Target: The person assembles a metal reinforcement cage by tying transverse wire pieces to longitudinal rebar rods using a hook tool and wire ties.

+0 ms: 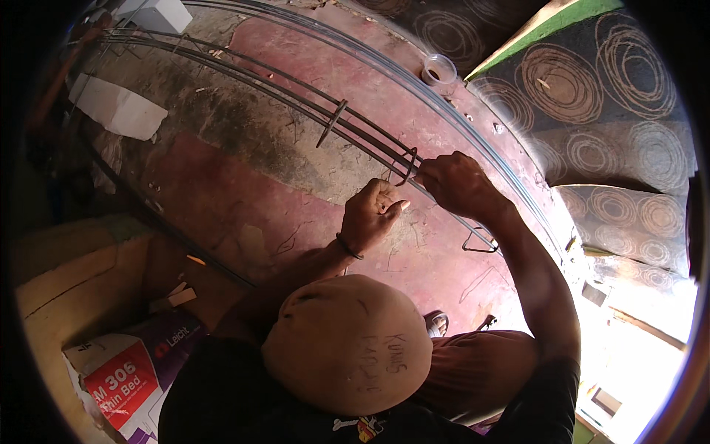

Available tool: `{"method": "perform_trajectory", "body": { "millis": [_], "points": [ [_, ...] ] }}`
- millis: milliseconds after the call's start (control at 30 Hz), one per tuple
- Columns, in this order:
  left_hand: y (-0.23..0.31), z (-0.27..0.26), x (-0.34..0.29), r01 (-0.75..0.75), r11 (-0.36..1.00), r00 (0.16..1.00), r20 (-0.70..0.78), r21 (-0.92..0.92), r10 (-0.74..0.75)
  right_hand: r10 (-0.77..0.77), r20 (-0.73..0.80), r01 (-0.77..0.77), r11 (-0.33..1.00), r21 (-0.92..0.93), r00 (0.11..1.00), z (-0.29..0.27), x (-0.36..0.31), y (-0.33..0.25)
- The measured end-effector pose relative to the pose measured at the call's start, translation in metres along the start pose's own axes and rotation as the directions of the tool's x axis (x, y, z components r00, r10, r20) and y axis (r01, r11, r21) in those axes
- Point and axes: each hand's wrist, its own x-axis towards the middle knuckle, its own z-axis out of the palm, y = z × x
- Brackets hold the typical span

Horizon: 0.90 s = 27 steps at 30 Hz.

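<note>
A long cage of thin steel reinforcing bars (296,103) runs from the far left toward the right, with bent stirrups around it. My right hand (458,185) is closed at the bars, just right of a rusty stirrup (406,166); what its fingers grip is hidden. Left of it and slightly nearer, my left hand (370,216) has its fingers curled in and the thumb pointing to the right. Whether it holds anything small cannot be made out. Another stirrup (334,123) sits farther left along the cage, and a third stirrup (481,241) shows below my right wrist.
More long bars (436,96) lie behind the cage on the red and grey floor (222,181). A clear plastic tub (439,70) stands near circle-patterned fabric (562,81). White blocks (122,107) lie far left; a printed bag (133,370) is near left. A rounded tan object (347,344) fills the lower middle.
</note>
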Motion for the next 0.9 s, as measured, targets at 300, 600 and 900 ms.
{"method": "perform_trajectory", "body": {
  "millis": [300,600,900],
  "points": [
    [0.012,-0.002,-0.003,-0.055,0.987,0.998,0.001,0.153,0.056,0.017,0.19,-0.033,0.996,0.081,0.982,0.004,0.01,0.023],
    [0.011,0.0,0.006,-0.14,0.972,0.99,0.02,0.188,0.139,-0.004,0.192,-0.035,0.979,0.201,0.981,-0.006,0.004,0.007],
    [0.017,-0.007,-0.002,-0.232,0.953,0.972,0.018,0.195,0.233,0.215,0.131,-0.239,0.95,0.201,0.968,-0.028,-0.004,-0.003]
  ]
}}
